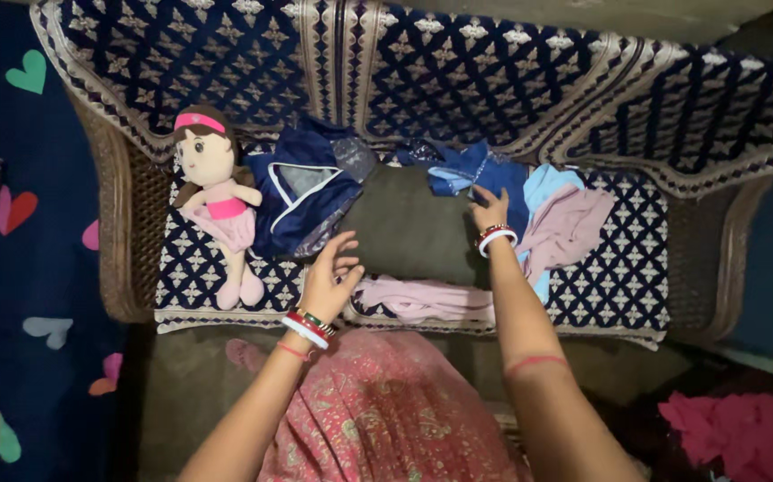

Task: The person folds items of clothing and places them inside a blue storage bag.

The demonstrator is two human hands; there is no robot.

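My left hand hovers open, fingers spread, over the front of a dark olive cloth laid flat on the sofa seat. My right hand reaches to the far right corner of that cloth, fingers on a blue garment. A pale pink garment lies along the seat's front edge between my arms. Both wrists carry red and white bangles.
A rag doll in pink lies at the seat's left. Beside it sits a navy garment. Pink and light blue clothes pile up at the right. The wicker sofa has navy patterned covers. A magenta cloth lies on the floor.
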